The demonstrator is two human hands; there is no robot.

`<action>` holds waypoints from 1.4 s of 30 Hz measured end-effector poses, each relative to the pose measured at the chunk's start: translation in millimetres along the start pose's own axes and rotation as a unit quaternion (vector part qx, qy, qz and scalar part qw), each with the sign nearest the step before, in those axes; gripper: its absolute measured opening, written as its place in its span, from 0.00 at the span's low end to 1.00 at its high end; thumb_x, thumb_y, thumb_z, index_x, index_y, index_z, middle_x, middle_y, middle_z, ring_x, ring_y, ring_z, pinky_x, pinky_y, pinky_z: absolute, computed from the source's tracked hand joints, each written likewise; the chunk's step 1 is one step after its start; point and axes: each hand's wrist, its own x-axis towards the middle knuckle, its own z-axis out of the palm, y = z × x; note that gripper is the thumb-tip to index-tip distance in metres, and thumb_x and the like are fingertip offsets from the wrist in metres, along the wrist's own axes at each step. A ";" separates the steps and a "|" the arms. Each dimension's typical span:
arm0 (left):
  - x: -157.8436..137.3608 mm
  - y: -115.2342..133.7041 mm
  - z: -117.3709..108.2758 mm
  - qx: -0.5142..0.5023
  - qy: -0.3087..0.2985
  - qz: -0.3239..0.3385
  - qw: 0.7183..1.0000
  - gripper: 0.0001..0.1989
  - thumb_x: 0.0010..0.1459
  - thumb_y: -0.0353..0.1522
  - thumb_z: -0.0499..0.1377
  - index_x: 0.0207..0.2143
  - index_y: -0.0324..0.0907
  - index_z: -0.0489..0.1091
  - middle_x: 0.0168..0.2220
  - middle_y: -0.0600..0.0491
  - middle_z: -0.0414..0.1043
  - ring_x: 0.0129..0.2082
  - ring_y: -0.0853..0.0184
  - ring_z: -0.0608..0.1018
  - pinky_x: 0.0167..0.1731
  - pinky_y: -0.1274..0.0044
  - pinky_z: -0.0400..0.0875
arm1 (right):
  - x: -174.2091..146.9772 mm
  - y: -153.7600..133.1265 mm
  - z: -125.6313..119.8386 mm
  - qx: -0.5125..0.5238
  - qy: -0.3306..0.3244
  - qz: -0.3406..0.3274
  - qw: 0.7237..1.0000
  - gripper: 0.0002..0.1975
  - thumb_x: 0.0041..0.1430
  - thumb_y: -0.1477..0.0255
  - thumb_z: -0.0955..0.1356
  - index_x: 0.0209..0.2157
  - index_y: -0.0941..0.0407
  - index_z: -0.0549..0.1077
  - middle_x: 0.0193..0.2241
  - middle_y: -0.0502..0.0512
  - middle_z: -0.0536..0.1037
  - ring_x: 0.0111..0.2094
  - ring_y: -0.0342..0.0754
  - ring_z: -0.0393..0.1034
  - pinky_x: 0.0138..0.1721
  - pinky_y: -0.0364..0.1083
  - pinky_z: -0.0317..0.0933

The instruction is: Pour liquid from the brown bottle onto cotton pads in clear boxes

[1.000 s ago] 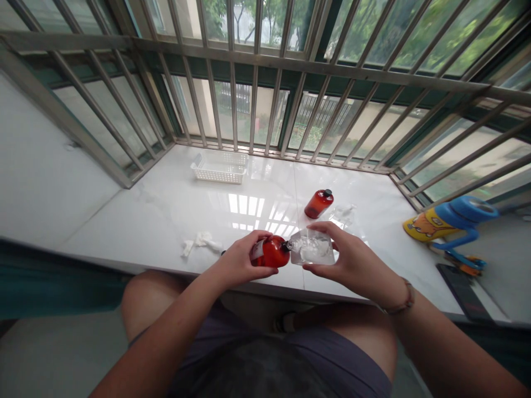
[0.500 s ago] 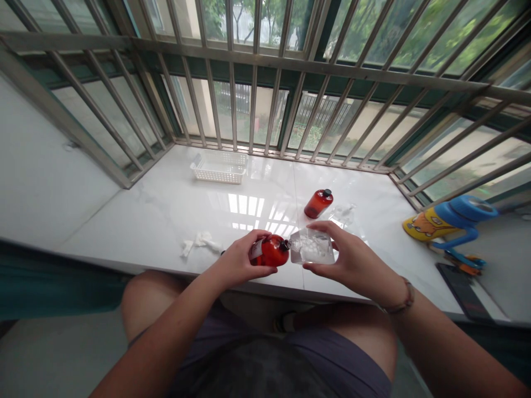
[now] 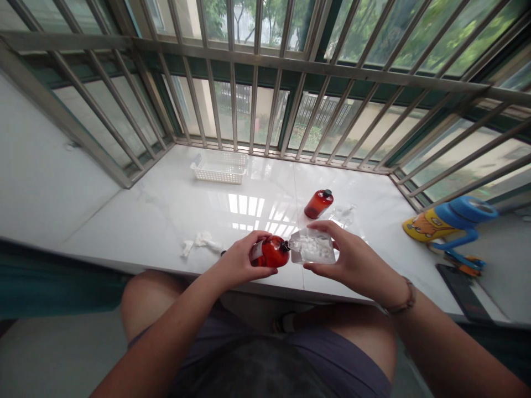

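- Since the necks of the 2 held bottles meet end to end above the near edge of the counter [image 3: 145, 221], my read is that alignment is everything: hold both mouths on 1 line, no sideways play.
- Steady both wrists; tilt slowly, in small steps. A jerk could part the necks and cause a spill. Actual tilt: can't tell from this high view.
- Grip the clear bottle lightly, as hard squeezing could push its contents out too fast.
- Left hand [image 3: 235, 261]: curled round the red bottle [image 3: 277, 252], digits on its near and far sides, label partly covered. Gap is only as wide as the bottle.
- Right hand [image 3: 357, 261]: spread wider, in a C round the clear bottle [image 3: 312, 249], pinching near and far sides, base toward the palm. Contents look bubbly.
- Just beyond the left hand: crumpled white tissue [image 3: 203, 241] on the counter.
- Beyond the clear bottle: 2nd red bottle [image 3: 318, 204], dark cap on, near some clear plastic [image 3: 343, 214]. Leave elbow room.
- Off to the right: blue-and-yellow flask [image 3: 446, 218], well apart.
- Farther back: white basket [image 3: 219, 176], near the window bars [image 3: 253, 105].
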 end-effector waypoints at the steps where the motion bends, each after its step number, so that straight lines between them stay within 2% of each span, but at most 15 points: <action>1: -0.2 -0.1 0.1 0.000 0.001 -0.001 1.000 0.39 0.48 0.40 0.78 0.61 0.49 0.70 0.55 0.49 0.80 0.50 0.55 0.83 0.54 0.66 0.79 | 0.0 0.2 0.1 0.001 0.000 -0.001 1.000 0.35 0.56 0.55 0.79 0.63 0.47 0.70 0.59 0.59 0.80 0.52 0.65 0.81 0.51 0.61 0.79; 11: -0.8 -1.0 -0.9 -0.002 -0.003 -0.003 1.000 0.39 0.49 0.39 0.78 0.61 0.50 0.69 0.55 0.50 0.79 0.51 0.56 0.83 0.54 0.67 0.78 | 0.4 1.7 0.1 0.003 -0.014 0.005 1.000 0.36 0.57 0.56 0.79 0.63 0.46 0.68 0.60 0.59 0.79 0.55 0.65 0.80 0.55 0.62 0.77; 22: -0.6 -3.6 -0.2 -0.002 -0.001 -0.001 1.000 0.39 0.48 0.39 0.78 0.61 0.50 0.69 0.56 0.50 0.79 0.51 0.56 0.83 0.54 0.67 0.78 | 0.3 0.1 -0.6 -0.005 -0.011 0.007 1.000 0.36 0.57 0.56 0.79 0.63 0.47 0.68 0.59 0.59 0.80 0.54 0.65 0.80 0.52 0.60 0.78; 42: 0.3 -4.5 -0.4 0.008 -0.001 -0.001 1.000 0.39 0.48 0.39 0.78 0.61 0.50 0.69 0.55 0.51 0.79 0.51 0.57 0.83 0.53 0.68 0.77 | -0.8 3.1 -0.3 -0.013 -0.026 0.006 1.000 0.36 0.58 0.56 0.78 0.64 0.47 0.66 0.62 0.58 0.77 0.56 0.62 0.78 0.56 0.59 0.76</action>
